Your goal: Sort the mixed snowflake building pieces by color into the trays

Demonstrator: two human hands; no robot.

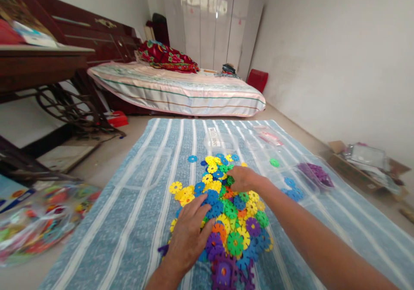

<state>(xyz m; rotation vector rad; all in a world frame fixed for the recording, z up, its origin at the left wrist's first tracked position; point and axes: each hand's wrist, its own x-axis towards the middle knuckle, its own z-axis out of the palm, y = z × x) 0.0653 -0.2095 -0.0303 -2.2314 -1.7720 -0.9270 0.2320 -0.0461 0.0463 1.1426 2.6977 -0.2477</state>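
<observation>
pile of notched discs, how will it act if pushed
The pile of notched discs would probably spread, since its pieces look loosely overlapped. Each looks like thin plastic, so likely light and fairly stiff. The notches might snag neighbouring pieces.

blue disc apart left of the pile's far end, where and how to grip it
I'd pinch the blue disc by opposite notched edges, from above and left: it lies flat on the cloth, with the pile to its right.
</observation>
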